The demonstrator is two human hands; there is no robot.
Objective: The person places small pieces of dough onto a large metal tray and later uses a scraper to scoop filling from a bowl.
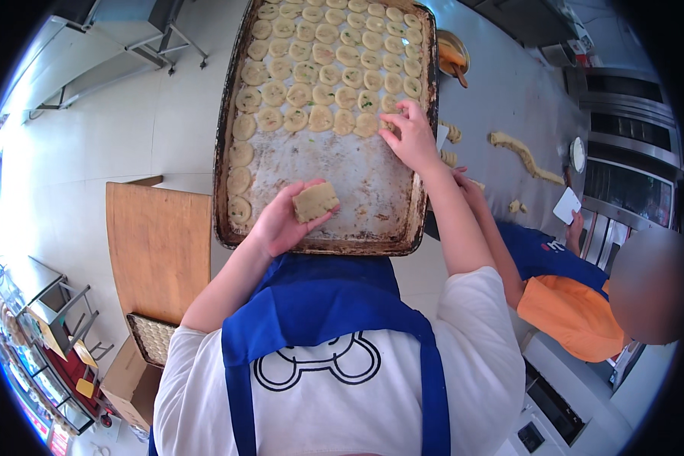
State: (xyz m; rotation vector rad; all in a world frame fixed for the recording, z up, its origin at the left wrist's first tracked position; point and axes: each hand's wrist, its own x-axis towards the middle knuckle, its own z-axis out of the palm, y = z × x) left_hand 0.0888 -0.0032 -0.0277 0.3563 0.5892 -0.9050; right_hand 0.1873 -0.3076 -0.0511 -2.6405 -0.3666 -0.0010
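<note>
A worn metal baking tray lies in front of me, its far part covered with rows of flattened round dough pieces, some flecked with green. One column of them runs down its left side. My left hand is palm up over the near left of the tray, holding a thick rectangular slab of dough. At the right end of the nearest full row, my right hand has its thumb and fingertips closed around a small dough piece, partly hidden by the fingers.
To the right, a co-worker in an orange sleeve holds a white scraper at a metal worktable. On it lie a dough rope and an orange-toned bowl. A wooden board and another filled tray are at left.
</note>
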